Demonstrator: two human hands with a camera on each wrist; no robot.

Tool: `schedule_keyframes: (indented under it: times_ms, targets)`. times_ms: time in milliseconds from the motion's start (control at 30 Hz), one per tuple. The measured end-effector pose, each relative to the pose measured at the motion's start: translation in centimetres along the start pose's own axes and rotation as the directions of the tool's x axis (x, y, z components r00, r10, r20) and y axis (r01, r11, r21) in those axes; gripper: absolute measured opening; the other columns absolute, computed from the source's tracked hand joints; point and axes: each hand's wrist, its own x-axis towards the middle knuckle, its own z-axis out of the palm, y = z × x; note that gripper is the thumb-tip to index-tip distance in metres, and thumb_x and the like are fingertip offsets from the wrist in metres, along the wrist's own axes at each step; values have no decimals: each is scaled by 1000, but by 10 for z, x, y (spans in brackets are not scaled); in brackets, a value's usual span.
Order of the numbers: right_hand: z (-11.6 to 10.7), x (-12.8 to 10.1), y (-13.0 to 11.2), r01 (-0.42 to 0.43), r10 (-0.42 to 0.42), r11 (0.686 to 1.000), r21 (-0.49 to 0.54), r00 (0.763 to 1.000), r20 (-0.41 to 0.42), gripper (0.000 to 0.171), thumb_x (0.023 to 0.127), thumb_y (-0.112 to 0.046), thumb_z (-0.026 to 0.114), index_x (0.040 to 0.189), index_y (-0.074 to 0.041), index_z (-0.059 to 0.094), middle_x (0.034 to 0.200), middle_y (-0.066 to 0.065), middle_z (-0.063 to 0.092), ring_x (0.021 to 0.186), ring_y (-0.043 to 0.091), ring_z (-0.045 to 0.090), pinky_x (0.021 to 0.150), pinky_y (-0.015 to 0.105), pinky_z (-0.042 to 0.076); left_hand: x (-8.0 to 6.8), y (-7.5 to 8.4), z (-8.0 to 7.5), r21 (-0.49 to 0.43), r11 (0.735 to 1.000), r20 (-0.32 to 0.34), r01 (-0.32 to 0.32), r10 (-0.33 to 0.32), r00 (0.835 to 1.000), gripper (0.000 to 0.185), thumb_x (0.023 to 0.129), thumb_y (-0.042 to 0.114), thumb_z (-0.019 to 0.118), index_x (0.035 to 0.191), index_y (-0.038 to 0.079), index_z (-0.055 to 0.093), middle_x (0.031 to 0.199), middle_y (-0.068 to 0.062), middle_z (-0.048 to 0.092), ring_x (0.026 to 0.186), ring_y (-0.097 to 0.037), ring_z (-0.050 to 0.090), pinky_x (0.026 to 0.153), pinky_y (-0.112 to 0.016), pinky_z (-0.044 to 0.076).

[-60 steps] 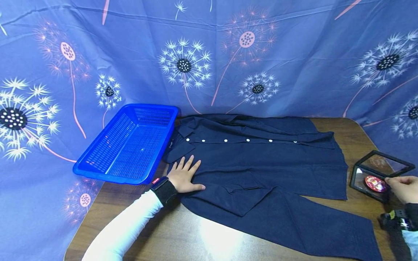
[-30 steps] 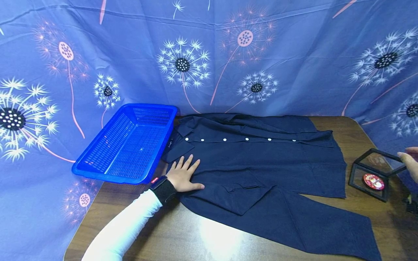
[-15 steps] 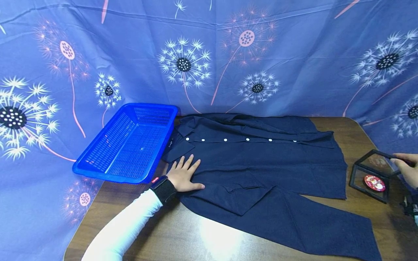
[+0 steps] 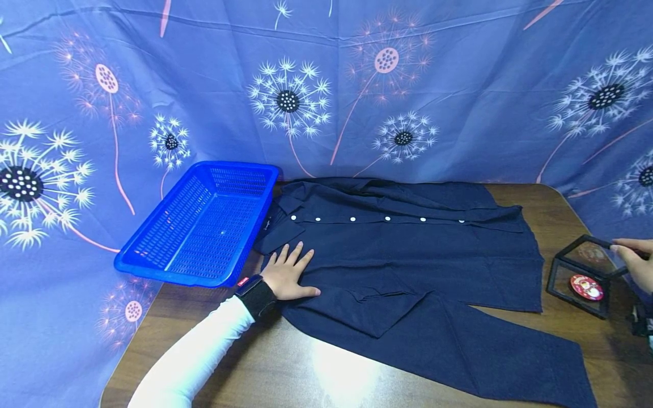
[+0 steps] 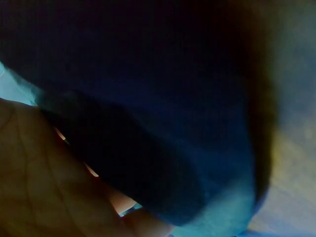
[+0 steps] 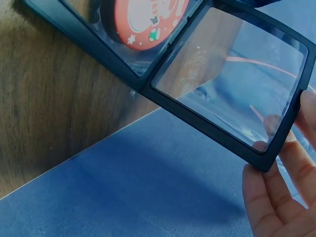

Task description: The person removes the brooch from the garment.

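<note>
My left hand (image 4: pixel 287 276) lies flat with fingers spread on a navy button-up shirt (image 4: pixel 418 249), near its collar. The left wrist view is dark: part of the palm (image 5: pixel 44 177) shows beside dark cloth. At the right, my right hand (image 4: pixel 637 263) grips the raised lid edge of a black-framed display case (image 4: pixel 576 300) with clear film panels. In the right wrist view, fingers and thumb (image 6: pixel 281 192) hold the lid's outer corner and side. A round red badge (image 4: pixel 586 287) with a cartoon print sits in the lower half of the case, which is hinged open.
A blue plastic basket (image 4: pixel 204 232) stands at the left, close to the shirt collar. Brown wooden tabletop (image 4: pixel 245 362) lies beneath everything. Behind it hangs a blue curtain (image 4: pixel 336 85) with dandelion prints. The shirt's sleeve stretches toward the near right edge.
My right hand has let go of the red badge, moved right and taken hold of the case's lid edge. The left hand stays on the shirt.
</note>
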Motion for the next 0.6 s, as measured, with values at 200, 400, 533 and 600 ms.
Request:
schedule_keyframes:
  times_ms: [200, 400, 533, 600]
  targets:
    - [1, 9, 87, 56, -56, 997, -45, 998, 1, 52, 96, -12, 60, 91, -64, 55, 63, -43, 39, 50, -17, 31, 41, 13, 22, 0, 0, 0, 6, 1000, 1, 2, -2, 1000, 99, 81, 75, 54, 158, 24, 17, 166, -10, 6, 151, -43, 6, 119, -63, 13]
    - [0, 10, 117, 98, -99, 993, -72, 995, -5, 48, 92, -4, 63, 102, -51, 66, 66, -42, 42, 50, -16, 31, 41, 14, 22, 0, 0, 0, 5, 1000, -2, 3, -3, 1000, 99, 81, 74, 55, 158, 23, 18, 166, -11, 7, 151, -43, 6, 119, -63, 13]
    - [0, 7, 81, 154, -154, 988, -22, 988, -16, 42, 95, -13, 63, 99, -54, 65, 67, -44, 43, 51, -18, 30, 41, 14, 19, 0, 0, 0, 6, 1000, 0, 3, -3, 1000, 99, 81, 74, 55, 158, 23, 18, 166, -11, 7, 151, -43, 6, 119, -63, 13]
    - [-1, 4, 48, 171, -171, 985, 4, 985, -5, 45, 96, -15, 62, 95, -60, 60, 66, -43, 42, 51, -18, 30, 40, 15, 18, 0, 0, 0, 8, 1000, 3, 5, -5, 1000, 99, 81, 75, 55, 158, 24, 17, 166, -10, 6, 151, -43, 6, 119, -62, 13]
